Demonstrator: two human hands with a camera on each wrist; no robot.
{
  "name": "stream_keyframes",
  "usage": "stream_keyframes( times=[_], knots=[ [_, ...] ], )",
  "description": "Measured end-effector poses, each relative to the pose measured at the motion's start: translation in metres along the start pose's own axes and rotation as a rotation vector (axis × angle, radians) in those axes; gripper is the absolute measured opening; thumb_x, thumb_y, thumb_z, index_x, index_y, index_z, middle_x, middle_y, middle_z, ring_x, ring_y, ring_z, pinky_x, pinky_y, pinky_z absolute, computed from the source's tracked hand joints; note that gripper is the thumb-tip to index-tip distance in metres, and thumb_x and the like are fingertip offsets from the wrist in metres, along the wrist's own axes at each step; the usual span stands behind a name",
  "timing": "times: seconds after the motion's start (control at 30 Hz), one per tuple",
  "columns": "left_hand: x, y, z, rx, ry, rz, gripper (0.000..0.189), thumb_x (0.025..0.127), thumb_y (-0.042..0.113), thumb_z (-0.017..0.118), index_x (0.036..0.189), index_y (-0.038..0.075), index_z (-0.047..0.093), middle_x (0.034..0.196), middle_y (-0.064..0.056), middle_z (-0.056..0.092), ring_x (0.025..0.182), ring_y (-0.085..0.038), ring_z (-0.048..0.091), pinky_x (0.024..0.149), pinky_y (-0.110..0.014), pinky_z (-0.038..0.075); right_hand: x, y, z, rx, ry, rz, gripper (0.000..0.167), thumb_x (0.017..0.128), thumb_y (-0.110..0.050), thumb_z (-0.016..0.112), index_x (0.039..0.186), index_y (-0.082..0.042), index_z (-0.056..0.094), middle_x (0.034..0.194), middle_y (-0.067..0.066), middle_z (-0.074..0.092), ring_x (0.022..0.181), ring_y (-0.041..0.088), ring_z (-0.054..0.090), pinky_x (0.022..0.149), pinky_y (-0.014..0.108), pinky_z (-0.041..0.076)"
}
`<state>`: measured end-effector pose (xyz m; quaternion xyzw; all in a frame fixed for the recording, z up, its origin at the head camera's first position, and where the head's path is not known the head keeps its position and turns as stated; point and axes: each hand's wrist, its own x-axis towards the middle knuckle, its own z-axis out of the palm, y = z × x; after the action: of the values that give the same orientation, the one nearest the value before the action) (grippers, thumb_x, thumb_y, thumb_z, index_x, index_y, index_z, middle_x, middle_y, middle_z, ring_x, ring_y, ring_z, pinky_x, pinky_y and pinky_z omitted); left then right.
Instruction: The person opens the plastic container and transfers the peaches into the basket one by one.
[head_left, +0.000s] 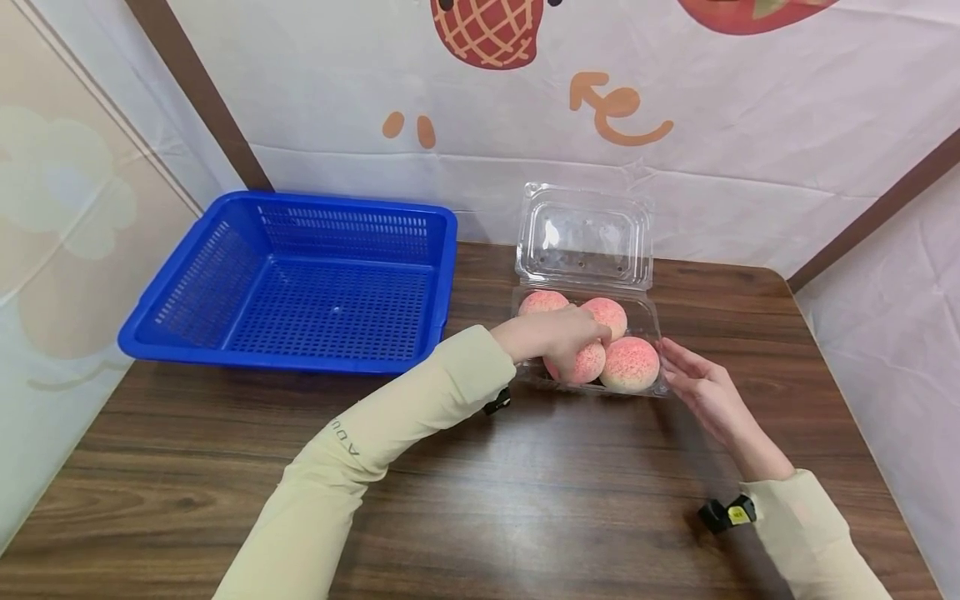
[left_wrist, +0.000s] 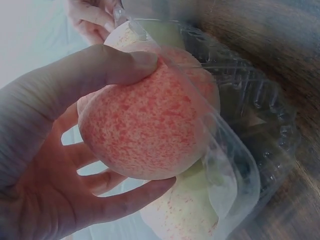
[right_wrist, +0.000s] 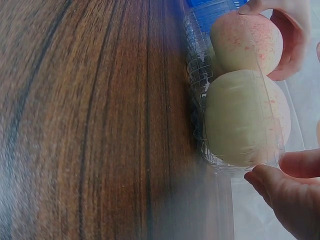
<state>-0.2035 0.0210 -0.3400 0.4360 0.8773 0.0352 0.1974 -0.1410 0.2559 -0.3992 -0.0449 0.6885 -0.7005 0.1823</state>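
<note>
A clear plastic clamshell box (head_left: pixel 656 321) holds several pink-and-cream peaches, its lid (head_left: pixel 585 233) raised at the back. Over the near left of the box, my left hand (head_left: pixel 562 333) grips a peach (head_left: pixel 590 364). In the left wrist view the thumb lies across this peach (left_wrist: pixel 145 125) and the fingers curl round its far side. Right beside it sits another peach (head_left: pixel 630 364), seen through the box wall in the right wrist view. My right hand (head_left: pixel 705 387) holds the box's right edge, thumb and fingertips at the rim in the right wrist view.
A blue plastic basket (head_left: pixel 300 364) with slotted walls stands to the left of the box on the brown wooden table (head_left: pixel 487 500). Behind the table hangs a printed cloth (head_left: pixel 337 83), close to the raised lid. More cloth hangs at both sides.
</note>
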Motion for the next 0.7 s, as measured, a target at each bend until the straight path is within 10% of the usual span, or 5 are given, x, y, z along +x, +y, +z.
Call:
stream_keyframes(
  times=[0.7],
  knots=[
    [-0.012, 0.007, -0.007, 0.013, 0.064, -0.077, 0.062, 0.067, 0.019, 0.076, 0.123, 0.02, 0.05, 0.122, -0.005, 0.043, 0.102, -0.025, 0.043, 0.081, -0.031, 0.042, 0.0, -0.001, -0.001, -0.003, -0.012, -0.008, 0.056, 0.094, 0.003, 0.039, 0.14, 0.012, 0.009, 0.144, 0.031, 0.007, 0.107, -0.01, 0.047, 0.089, 0.012, 0.039]
  ],
)
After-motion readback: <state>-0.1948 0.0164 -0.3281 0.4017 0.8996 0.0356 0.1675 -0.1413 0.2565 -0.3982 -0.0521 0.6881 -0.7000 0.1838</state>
